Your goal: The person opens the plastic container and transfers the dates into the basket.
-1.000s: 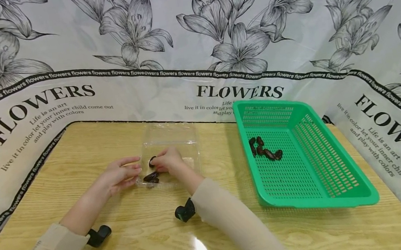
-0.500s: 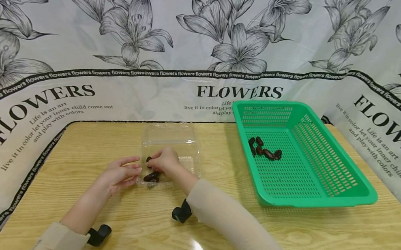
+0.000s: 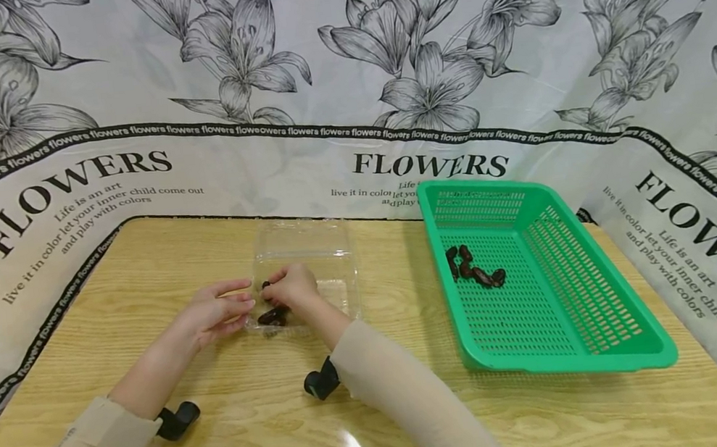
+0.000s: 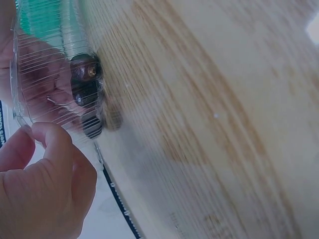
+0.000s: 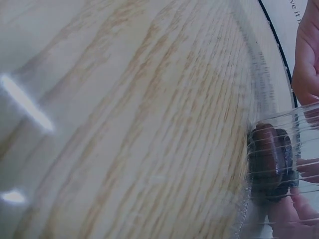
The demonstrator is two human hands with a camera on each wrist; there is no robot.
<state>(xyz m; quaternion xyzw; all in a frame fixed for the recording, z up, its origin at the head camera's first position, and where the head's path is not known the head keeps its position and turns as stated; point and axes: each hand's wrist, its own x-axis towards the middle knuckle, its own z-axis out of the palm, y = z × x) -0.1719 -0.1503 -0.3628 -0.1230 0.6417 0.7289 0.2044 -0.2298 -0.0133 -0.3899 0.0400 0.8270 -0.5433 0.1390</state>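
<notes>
A clear plastic clamshell box [image 3: 344, 299] lies with its lid raised toward the back of the wooden table. My left hand [image 3: 220, 312] is at its left side; in the left wrist view, thumb and forefinger of the left hand [image 4: 47, 179] pinch the box's rim. Down inside the box, my right hand [image 3: 295, 288] pinches a dark brown date [image 3: 266, 285] with its fingertips. More dates [image 3: 273, 315] lie at the box's near left corner and show through the ribbed wall as dark dates [image 5: 269, 159] in the right wrist view. The right fingers partly cover the contents.
On the right stands a green perforated basket [image 3: 563, 362] with several dates [image 3: 478, 275] near its left wall. Black wrist-worn devices [image 3: 179, 420] sit under both cuffs. A flower-printed cloth [image 3: 261, 168] borders the table [image 3: 250, 439] at back and sides.
My right hand has shifted slightly left inside the box, with the date between its fingertips. The left hand stays at the box's side. The basket's dates have not moved.
</notes>
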